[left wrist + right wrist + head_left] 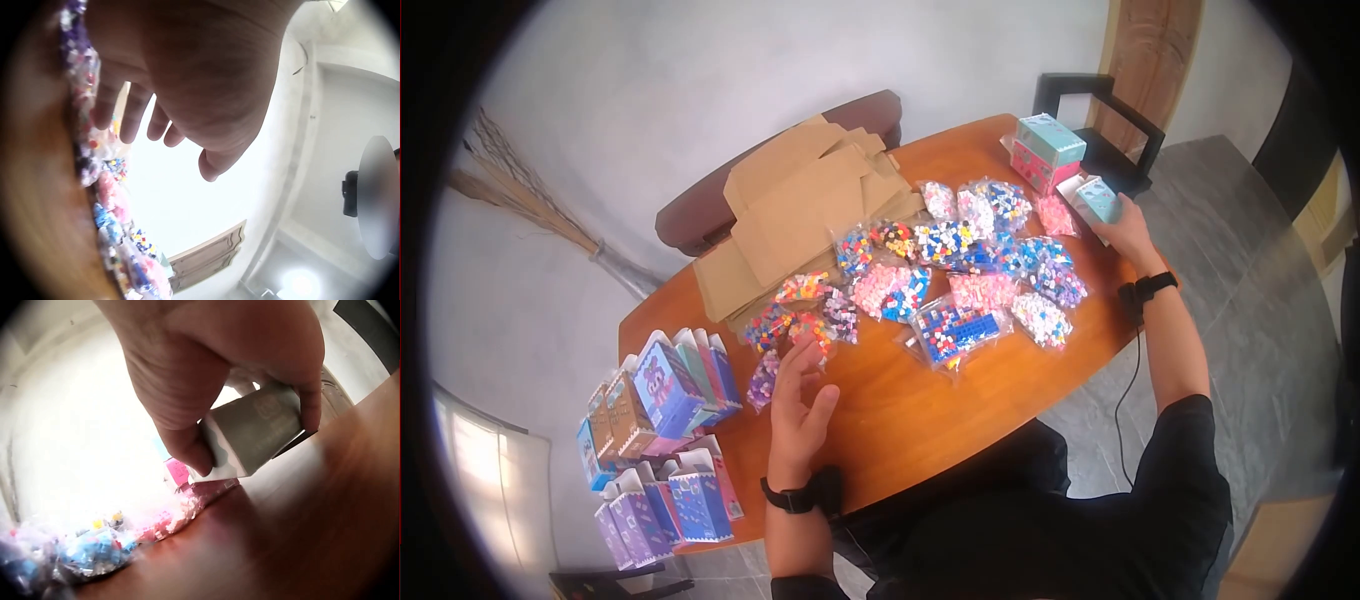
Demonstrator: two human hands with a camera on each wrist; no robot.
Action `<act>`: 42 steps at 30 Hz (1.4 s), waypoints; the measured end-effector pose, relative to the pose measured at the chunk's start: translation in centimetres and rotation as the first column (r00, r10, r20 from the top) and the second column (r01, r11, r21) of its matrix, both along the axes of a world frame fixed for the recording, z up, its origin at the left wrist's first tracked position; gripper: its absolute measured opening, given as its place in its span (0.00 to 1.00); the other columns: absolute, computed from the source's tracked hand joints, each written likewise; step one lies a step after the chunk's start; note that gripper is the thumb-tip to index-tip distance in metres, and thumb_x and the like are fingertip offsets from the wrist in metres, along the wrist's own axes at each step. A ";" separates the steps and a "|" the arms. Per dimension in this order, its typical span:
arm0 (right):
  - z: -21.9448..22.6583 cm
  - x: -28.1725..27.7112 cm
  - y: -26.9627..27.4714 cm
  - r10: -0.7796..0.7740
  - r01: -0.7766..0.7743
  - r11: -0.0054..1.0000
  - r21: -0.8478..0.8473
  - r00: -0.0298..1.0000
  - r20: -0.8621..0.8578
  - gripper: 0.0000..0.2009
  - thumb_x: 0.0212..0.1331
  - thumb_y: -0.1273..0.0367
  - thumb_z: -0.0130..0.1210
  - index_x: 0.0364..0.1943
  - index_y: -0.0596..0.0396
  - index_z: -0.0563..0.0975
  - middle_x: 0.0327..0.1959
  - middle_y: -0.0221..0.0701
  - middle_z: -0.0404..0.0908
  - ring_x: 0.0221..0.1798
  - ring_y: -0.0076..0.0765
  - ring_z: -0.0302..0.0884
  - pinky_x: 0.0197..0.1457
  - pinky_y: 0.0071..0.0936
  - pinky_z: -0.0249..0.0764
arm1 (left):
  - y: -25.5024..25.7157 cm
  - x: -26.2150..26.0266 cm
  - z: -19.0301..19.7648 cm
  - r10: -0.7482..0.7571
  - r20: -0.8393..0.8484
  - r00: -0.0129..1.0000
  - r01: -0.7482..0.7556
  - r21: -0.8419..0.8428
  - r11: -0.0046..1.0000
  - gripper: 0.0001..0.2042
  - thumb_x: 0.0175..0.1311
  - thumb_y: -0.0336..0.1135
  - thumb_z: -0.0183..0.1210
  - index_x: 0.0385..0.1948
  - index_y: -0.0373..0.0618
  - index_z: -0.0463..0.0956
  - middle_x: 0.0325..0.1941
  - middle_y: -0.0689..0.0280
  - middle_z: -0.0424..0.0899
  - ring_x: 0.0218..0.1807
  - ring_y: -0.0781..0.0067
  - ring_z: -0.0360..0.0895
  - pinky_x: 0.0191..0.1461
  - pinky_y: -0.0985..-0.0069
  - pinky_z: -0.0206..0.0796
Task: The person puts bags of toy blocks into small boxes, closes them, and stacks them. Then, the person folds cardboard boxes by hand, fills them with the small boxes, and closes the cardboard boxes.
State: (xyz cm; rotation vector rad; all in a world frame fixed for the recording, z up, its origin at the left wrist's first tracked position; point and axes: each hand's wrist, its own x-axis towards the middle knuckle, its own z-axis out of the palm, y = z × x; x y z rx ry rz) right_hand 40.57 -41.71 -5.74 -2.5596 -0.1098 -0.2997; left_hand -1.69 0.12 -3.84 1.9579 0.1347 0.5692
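Note:
My right hand [1130, 236] grips a small light-blue carton [1099, 200] at the table's right end. In the right wrist view the thumb and fingers clasp opposite sides of the carton [257, 428], whose printed face shows. A bag of pink toy bricks [1055, 215] lies just left of it. My left hand [798, 412] is raised over the table's near left part, fingers extended and thumb apart, with nothing in it. Beyond its fingertips are bags of orange bricks [811, 328] and purple bricks [763, 381]. The left wrist view shows the same hand [187, 81] palm-on, beside the row of bags.
Several clear bags of coloured bricks [985, 290] spread across the wooden table [880, 400]. Flattened brown cardboard [800, 205] lies at the back. Upright printed cartons [668, 385] crowd the left end. A teal box [1050, 138] sits on a pink box [1040, 170] at the far right, near a black chair [1135, 115].

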 end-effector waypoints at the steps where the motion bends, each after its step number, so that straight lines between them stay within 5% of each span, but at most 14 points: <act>1: 0.4 -0.3 0.0 0.012 -0.014 1.000 -0.027 0.998 -0.063 0.50 0.36 0.55 0.72 0.69 0.61 0.63 0.65 0.50 0.70 0.68 0.54 0.67 0.71 0.39 0.66 | -0.1 0.0 -0.1 -0.002 -0.002 1.000 0.002 -0.002 1.000 0.23 0.65 0.35 0.61 0.62 0.43 0.71 0.72 0.58 0.67 0.71 0.63 0.65 0.64 0.70 0.64; 5: 1.7 -0.3 0.6 -0.013 -0.028 0.980 -0.195 0.979 -0.205 0.51 0.36 0.51 0.71 0.69 0.60 0.63 0.66 0.49 0.69 0.69 0.53 0.66 0.71 0.40 0.65 | 0.0 0.0 -0.2 0.010 -0.008 1.000 -0.010 -0.009 1.000 0.24 0.64 0.34 0.62 0.62 0.43 0.71 0.71 0.58 0.68 0.71 0.62 0.66 0.64 0.69 0.64; 14: 3.7 0.4 4.0 0.084 -0.109 0.940 -0.324 0.993 -0.088 0.48 0.40 0.48 0.69 0.68 0.57 0.66 0.67 0.46 0.70 0.68 0.51 0.69 0.69 0.42 0.66 | 0.1 -0.1 -0.3 0.037 0.012 0.999 -0.037 -0.020 0.999 0.23 0.64 0.32 0.62 0.61 0.41 0.72 0.68 0.57 0.71 0.67 0.63 0.70 0.63 0.70 0.65; 16: 6.1 -3.1 6.1 0.245 -0.220 0.952 -0.213 0.965 0.098 0.43 0.46 0.50 0.68 0.65 0.59 0.68 0.65 0.47 0.72 0.67 0.52 0.71 0.68 0.41 0.67 | 0.3 0.1 -0.5 0.071 0.027 0.997 -0.071 -0.001 0.997 0.22 0.64 0.31 0.62 0.60 0.41 0.72 0.66 0.57 0.73 0.65 0.63 0.72 0.63 0.70 0.66; 18: 6.3 -5.4 8.2 0.416 -0.408 0.909 -0.085 0.886 0.204 0.36 0.51 0.55 0.67 0.62 0.60 0.71 0.62 0.47 0.75 0.65 0.51 0.73 0.67 0.40 0.68 | 0.7 0.1 -1.0 0.063 0.025 0.998 -0.062 -0.041 0.997 0.20 0.63 0.29 0.62 0.57 0.40 0.75 0.58 0.58 0.78 0.58 0.65 0.76 0.59 0.71 0.69; 19: 7.3 -7.9 9.7 0.519 -0.521 0.853 -0.039 0.837 0.176 0.34 0.52 0.57 0.68 0.62 0.60 0.71 0.60 0.45 0.77 0.63 0.48 0.74 0.65 0.39 0.69 | 0.5 0.5 -1.2 0.094 0.112 0.989 -0.091 -0.027 0.995 0.12 0.64 0.28 0.62 0.48 0.38 0.77 0.46 0.62 0.81 0.46 0.69 0.79 0.50 0.76 0.71; 23: 10.6 -17.5 15.8 0.826 -0.780 0.546 0.305 0.562 -0.040 0.28 0.54 0.64 0.68 0.58 0.59 0.74 0.49 0.31 0.80 0.47 0.27 0.76 0.48 0.28 0.72 | 1.4 0.1 -1.7 0.122 0.132 0.984 -0.126 0.021 0.992 0.07 0.67 0.31 0.62 0.32 0.39 0.74 0.30 0.70 0.76 0.32 0.80 0.72 0.35 0.81 0.65; 24: 10.0 -19.8 17.6 0.882 -0.670 0.409 0.619 0.465 -0.080 0.22 0.56 0.70 0.67 0.55 0.57 0.75 0.43 0.27 0.80 0.42 0.21 0.75 0.42 0.22 0.70 | 1.2 0.1 -1.4 0.160 0.113 0.981 -0.162 0.012 0.987 0.07 0.67 0.31 0.62 0.32 0.39 0.74 0.29 0.70 0.76 0.31 0.81 0.71 0.34 0.81 0.64; 26: 8.5 -22.9 21.3 0.973 -0.529 0.143 0.837 0.228 -0.022 0.17 0.58 0.74 0.65 0.51 0.56 0.76 0.37 0.23 0.77 0.36 0.15 0.71 0.38 0.15 0.66 | 0.8 -0.2 -0.4 0.255 0.092 0.963 -0.256 0.005 0.967 0.07 0.67 0.31 0.62 0.31 0.39 0.74 0.28 0.70 0.76 0.30 0.82 0.70 0.33 0.81 0.64; 29: 7.4 -25.9 24.7 0.978 -0.520 0.206 0.829 0.133 -0.159 0.13 0.60 0.76 0.63 0.48 0.56 0.76 0.30 0.19 0.73 0.32 0.12 0.67 0.34 0.13 0.62 | 0.2 -2.4 2.8 0.321 0.084 0.943 -0.319 -0.037 0.947 0.07 0.64 0.32 0.64 0.33 0.40 0.76 0.29 0.66 0.77 0.29 0.78 0.74 0.32 0.78 0.66; 32: 5.0 -25.7 25.8 0.965 -0.599 0.260 0.757 0.162 -0.204 0.13 0.60 0.74 0.64 0.47 0.57 0.76 0.26 0.16 0.70 0.29 0.11 0.64 0.32 0.13 0.60 | -0.3 -6.8 5.0 0.434 0.230 0.871 -0.483 0.239 0.842 0.10 0.58 0.34 0.68 0.34 0.41 0.78 0.33 0.62 0.80 0.33 0.66 0.79 0.36 0.71 0.70; 34: 3.6 -24.7 25.7 0.974 -0.581 0.224 0.782 0.146 -0.171 0.11 0.61 0.74 0.63 0.45 0.57 0.76 0.23 0.15 0.69 0.26 0.09 0.61 0.29 0.12 0.57 | 0.5 -10.6 5.3 0.625 0.278 0.729 -0.652 0.558 0.513 0.13 0.51 0.34 0.70 0.36 0.43 0.79 0.36 0.59 0.82 0.38 0.56 0.80 0.41 0.65 0.72; 39: 2.9 -24.1 25.5 0.963 -0.429 0.262 0.864 0.178 -0.203 0.07 0.64 0.72 0.61 0.43 0.56 0.76 0.22 0.14 0.68 0.21 0.06 0.56 0.23 0.11 0.48 | 2.8 -17.2 2.7 0.921 0.195 0.336 -0.656 0.750 0.081 0.18 0.49 0.39 0.71 0.41 0.45 0.78 0.46 0.61 0.81 0.51 0.54 0.78 0.53 0.60 0.67; 42: 3.0 -24.3 25.5 0.968 -0.416 0.234 0.879 0.180 -0.173 0.07 0.64 0.72 0.61 0.43 0.56 0.76 0.22 0.13 0.68 0.21 0.06 0.56 0.23 0.12 0.48 | 3.5 -18.5 1.6 0.951 0.137 0.276 -0.627 0.776 0.070 0.21 0.49 0.41 0.70 0.45 0.46 0.77 0.53 0.62 0.79 0.57 0.54 0.74 0.59 0.57 0.63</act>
